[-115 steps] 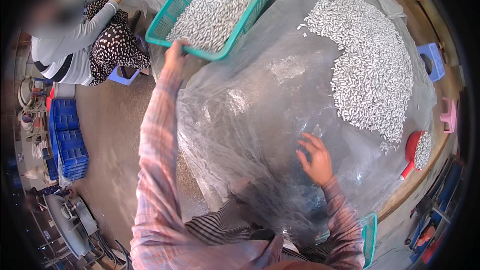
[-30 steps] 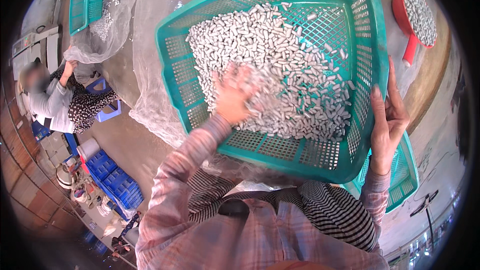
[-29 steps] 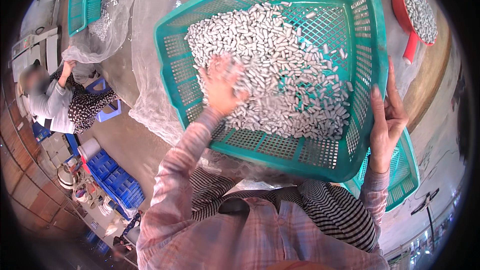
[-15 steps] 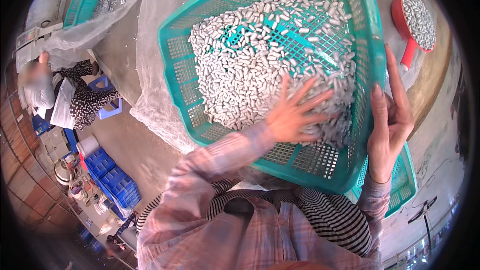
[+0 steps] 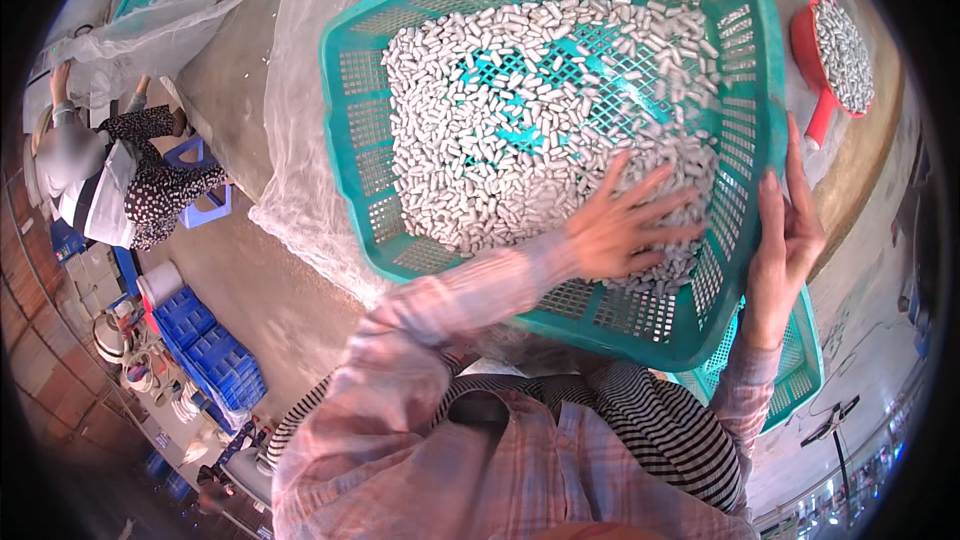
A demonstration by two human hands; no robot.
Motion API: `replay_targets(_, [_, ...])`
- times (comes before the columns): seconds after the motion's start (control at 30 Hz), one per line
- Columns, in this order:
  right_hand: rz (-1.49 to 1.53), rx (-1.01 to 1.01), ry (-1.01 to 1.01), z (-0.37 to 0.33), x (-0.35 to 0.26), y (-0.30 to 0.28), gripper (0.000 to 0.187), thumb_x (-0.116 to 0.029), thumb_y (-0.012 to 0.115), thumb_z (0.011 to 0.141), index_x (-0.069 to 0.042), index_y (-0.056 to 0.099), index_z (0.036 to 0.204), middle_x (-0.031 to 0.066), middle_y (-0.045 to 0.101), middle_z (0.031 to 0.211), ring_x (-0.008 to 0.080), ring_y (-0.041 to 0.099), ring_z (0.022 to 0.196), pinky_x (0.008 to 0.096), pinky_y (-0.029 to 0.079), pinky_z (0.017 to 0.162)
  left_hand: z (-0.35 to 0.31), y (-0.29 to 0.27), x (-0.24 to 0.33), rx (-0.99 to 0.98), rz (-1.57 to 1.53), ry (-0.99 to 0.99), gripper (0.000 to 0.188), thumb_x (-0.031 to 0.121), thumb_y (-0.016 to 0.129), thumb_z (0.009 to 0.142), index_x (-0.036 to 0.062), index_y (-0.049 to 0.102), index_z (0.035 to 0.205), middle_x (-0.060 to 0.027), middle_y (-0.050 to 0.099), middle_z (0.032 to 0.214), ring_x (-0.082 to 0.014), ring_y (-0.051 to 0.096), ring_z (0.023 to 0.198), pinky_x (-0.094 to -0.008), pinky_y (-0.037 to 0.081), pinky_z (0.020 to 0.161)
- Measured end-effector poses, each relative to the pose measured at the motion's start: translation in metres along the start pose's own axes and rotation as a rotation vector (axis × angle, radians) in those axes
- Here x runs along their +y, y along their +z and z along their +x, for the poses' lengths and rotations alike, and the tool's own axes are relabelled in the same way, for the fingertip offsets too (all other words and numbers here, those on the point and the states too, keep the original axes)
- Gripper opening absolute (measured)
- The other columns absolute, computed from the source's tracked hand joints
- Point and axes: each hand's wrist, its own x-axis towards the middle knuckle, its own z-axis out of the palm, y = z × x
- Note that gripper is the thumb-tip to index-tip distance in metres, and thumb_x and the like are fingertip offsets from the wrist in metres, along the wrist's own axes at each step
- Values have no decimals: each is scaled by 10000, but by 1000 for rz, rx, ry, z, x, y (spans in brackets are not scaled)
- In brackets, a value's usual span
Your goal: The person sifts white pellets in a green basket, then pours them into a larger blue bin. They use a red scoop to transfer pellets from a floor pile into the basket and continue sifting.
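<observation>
A large green mesh basket (image 5: 352,140) lies before me, holding many small whitish capsule-shaped pieces (image 5: 440,170). My left hand (image 5: 628,225) is inside it, palm down on the pieces towards the near right corner. Its fingers are spread, and the pieces around the fingertips are blurred by motion. On the basket's right side, my right hand (image 5: 785,245) grips the rim, thumb against the edge and forefinger stretched along the outside. Its other fingers are partly hidden. Bare mesh shows between the pieces in the middle and far part of the basket.
A red scoop (image 5: 818,65) full of similar pieces rests to the far right. Under the near right corner sits another green basket (image 5: 808,365). Thin white netting (image 5: 300,140) lies along the left. Further left, a person (image 5: 95,175) works beside a blue stool (image 5: 208,202); blue crates (image 5: 215,350) are stacked nearer.
My left hand has moved a little right across the pieces, which have shifted, exposing mesh in different spots. My right hand keeps hold of the rim. The other person's arms now reach toward the netting.
</observation>
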Motion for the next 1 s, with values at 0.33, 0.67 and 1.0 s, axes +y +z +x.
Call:
replay_targets(0.33, [6, 23, -52, -6, -2, -1, 440, -13, 462, 953, 38, 389, 1384, 122, 447, 1411, 104, 492, 1148, 218, 394, 945, -33, -36, -169, 674, 232, -806, 552, 424, 678, 776, 182, 551, 1256, -171, 443, 1289, -358, 372, 1185, -528, 243, 1014])
replay_targets(0.67, [-63, 4, -78, -4, -18, -2, 439, -21, 503, 941, 17, 428, 1372, 85, 506, 1359, 37, 517, 1000, 164, 415, 815, -63, -11, -35, -180, 9, 63, 597, 470, 593, 799, 362, 443, 1367, -50, 224, 1537, -424, 89, 1416, -747, 22, 1009])
replay_targets(1.0, [-104, -40, -126, 9, -11, 1, 452, -31, 536, 927, 12, 442, 1367, 100, 503, 1362, 36, 523, 966, 172, 420, 827, 75, -19, -63, 485, 97, -397, 673, 456, 646, 759, 233, 474, 1371, -91, 190, 1551, -408, 194, 1387, -563, 76, 1121])
